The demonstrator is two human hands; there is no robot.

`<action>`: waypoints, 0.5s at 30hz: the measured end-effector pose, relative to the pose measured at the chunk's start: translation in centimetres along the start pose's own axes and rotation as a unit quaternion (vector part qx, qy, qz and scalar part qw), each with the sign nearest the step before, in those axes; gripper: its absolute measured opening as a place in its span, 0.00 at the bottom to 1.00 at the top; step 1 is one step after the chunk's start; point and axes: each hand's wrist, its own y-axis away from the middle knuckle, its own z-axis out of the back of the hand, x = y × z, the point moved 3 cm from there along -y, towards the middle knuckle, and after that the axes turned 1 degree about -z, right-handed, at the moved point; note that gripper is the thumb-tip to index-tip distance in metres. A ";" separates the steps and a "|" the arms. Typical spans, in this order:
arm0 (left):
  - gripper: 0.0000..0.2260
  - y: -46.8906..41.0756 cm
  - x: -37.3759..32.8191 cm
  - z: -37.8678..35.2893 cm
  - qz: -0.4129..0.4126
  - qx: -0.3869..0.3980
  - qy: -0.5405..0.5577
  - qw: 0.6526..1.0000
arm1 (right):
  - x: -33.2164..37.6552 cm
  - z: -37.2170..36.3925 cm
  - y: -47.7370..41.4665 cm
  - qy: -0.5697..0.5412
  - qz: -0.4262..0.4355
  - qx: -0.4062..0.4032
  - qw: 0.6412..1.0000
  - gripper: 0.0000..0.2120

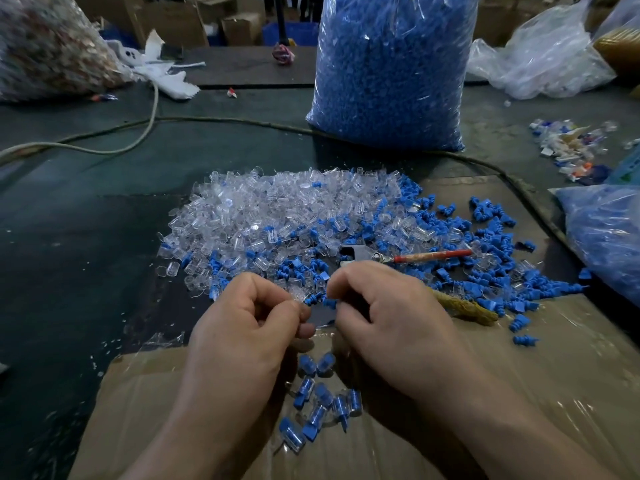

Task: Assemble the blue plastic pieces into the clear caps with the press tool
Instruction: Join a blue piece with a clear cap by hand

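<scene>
Over taped cardboard [519, 393], left hand [242, 327] pinches a clear cap [298, 293], right hand [388, 313] a ribbed blue piece [317, 299].

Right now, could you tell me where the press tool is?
Head view: the press tool lies right of centre on the parts pile, beyond the right hand.

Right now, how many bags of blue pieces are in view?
2. A tall bag stands behind the loose pile; a second bag lies at the right edge, cropped. Others may be hidden.
</scene>
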 end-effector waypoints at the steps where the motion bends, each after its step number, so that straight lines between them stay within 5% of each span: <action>1: 0.07 0.0 -0.1 0.1 -0.010 0.003 -0.023 1.000 | 0.2 0.3 0.1 -0.033 0.007 -0.018 0.999 0.05; 15: 0.10 1.1 -2.2 -0.7 -0.127 0.036 -0.152 0.979 | 1.7 0.3 0.8 0.017 0.069 -0.022 0.997 0.11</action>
